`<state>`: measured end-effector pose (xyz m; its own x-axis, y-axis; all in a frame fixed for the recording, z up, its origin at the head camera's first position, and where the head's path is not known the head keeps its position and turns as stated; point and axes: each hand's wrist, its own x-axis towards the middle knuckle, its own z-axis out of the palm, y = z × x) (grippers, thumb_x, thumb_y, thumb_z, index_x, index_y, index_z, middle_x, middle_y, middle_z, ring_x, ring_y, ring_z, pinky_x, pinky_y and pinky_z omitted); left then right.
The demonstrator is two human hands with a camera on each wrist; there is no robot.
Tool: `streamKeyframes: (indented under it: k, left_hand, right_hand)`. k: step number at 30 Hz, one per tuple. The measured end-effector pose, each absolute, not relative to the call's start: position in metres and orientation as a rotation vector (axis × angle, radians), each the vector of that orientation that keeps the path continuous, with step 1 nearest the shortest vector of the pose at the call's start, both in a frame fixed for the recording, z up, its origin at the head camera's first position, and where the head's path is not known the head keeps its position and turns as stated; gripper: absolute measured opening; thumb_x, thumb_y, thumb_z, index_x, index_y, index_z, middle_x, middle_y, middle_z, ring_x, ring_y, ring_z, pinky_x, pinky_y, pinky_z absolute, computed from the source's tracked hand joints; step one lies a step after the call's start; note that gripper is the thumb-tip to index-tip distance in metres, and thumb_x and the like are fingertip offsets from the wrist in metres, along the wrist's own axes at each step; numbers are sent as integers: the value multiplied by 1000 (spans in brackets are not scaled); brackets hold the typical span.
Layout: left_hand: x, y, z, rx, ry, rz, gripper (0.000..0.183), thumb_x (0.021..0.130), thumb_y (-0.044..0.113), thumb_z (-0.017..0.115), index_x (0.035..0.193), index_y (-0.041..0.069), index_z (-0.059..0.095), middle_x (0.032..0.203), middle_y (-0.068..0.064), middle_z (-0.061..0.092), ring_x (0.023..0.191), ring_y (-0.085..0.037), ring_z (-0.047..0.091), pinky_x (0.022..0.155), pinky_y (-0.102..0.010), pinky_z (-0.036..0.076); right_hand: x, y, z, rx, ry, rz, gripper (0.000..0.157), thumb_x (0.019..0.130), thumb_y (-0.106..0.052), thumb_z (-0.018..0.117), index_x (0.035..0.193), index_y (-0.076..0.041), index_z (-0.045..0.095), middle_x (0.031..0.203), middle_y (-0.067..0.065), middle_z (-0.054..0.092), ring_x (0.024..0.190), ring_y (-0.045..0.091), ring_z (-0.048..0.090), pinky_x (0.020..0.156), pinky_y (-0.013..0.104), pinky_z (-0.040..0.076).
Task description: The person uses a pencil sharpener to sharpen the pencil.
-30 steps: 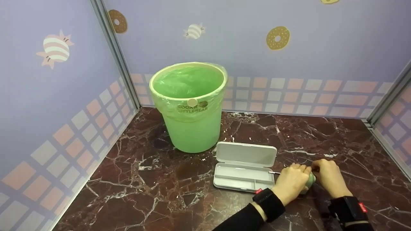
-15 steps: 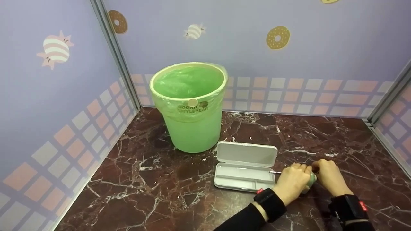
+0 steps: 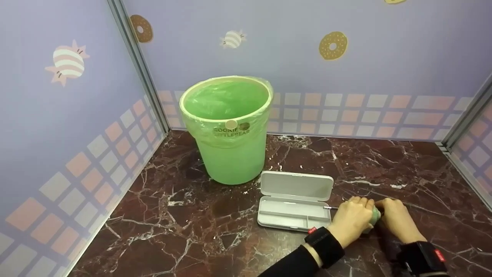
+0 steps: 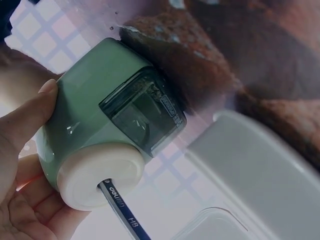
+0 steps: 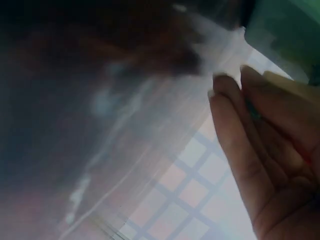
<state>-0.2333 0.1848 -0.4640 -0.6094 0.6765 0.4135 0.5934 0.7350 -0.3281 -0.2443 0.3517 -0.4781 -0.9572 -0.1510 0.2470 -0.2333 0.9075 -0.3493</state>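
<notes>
My left hand (image 3: 351, 219) grips a green pencil sharpener (image 4: 80, 90), its thumb on one side and its fingers curled round another. A pencil (image 4: 124, 210) marked HB sticks out of the sharpener's cream round front. In the head view the pencil's free end reaches over the open pencil case (image 3: 282, 220). My right hand (image 3: 399, 220) is at the sharpener's far side with bent fingers close together. A small bit of green shows between the fingers (image 5: 235, 125) in the right wrist view; they seem to pinch the crank handle, mostly hidden.
A green bin (image 3: 234, 161) lined with a clear bag stands behind and left of the pencil case. White specks lie on the dark marbled table (image 3: 184, 223) near the bin. Patterned walls (image 3: 292, 69) close off the back and sides.
My right hand and wrist have dipped slightly and come a little nearer to me. My left hand still holds the sharpener, with the pencil in it, in nearly the same place.
</notes>
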Motion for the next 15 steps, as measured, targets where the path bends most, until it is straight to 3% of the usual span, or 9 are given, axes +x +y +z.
streamKeyframes:
  k: [5, 10, 15]
  left_hand:
    - [-234, 183, -463, -954, -2411, 204, 68, 73, 64, 70, 128, 23, 63, 112, 14, 68, 101, 0, 64, 92, -10, 48]
    - [-232, 184, -463, -958, -2411, 218, 67, 75, 64, 69, 127, 23, 63, 111, 14, 67, 99, 0, 64, 93, -10, 48]
    - [-232, 184, -464, -951, -2416, 215, 68, 74, 64, 69, 127, 23, 63, 109, 15, 67, 97, 1, 63, 92, -10, 48]
  right_hand:
    - [-241, 351, -479, 325, -2886, 555, 20, 64, 13, 65, 65, -6, 66, 62, 5, 64, 57, 16, 52, 51, 34, 40]
    - [-234, 353, -480, 276, -2927, 612, 18, 69, 7, 72, 63, -8, 62, 57, -3, 54, 54, 13, 43, 50, 27, 34]
    - [-230, 353, -480, 256, -2971, 645, 16, 70, 5, 74, 65, -6, 63, 58, -2, 57, 54, 13, 45, 50, 26, 36]
